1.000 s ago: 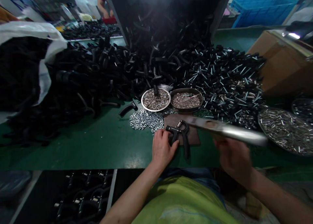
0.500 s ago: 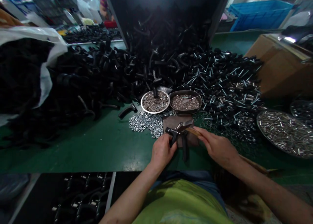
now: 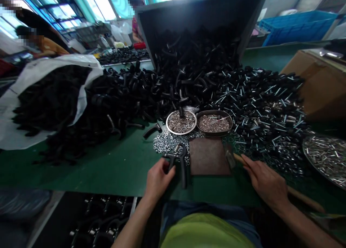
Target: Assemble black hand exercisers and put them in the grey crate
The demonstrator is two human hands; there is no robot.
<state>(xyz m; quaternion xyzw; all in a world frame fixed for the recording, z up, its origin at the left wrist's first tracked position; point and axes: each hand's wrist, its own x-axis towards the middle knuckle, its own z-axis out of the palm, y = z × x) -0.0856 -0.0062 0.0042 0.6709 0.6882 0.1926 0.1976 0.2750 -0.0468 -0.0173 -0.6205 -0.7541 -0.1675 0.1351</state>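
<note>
My left hand [image 3: 158, 177] is closed on one handle of a black hand grip exerciser [image 3: 183, 170] with a small metal spring. The exerciser is left of a flat brown pad [image 3: 208, 158], over the edge of a pile of metal nuts [image 3: 164, 142]. My right hand [image 3: 266, 181] grips the wooden handle of a hammer [image 3: 230, 158]. The hammer's head is blurred and stands at the pad's right edge. A single black handle [image 3: 152, 130] lies beyond my left hand.
A round dish of small metal parts [image 3: 181, 132] and a dark oval tin [image 3: 214, 133] stand behind the pad. Black handles [image 3: 151, 85] and bolted black knobs [image 3: 259, 100] are heaped further back. A cardboard box [image 3: 313, 82] is at right. Other people are at the far left.
My left hand has carried the exerciser off the pad to the left. My right hand has drawn the hammer to the right, leaving the pad uncovered. The view has also shifted.
</note>
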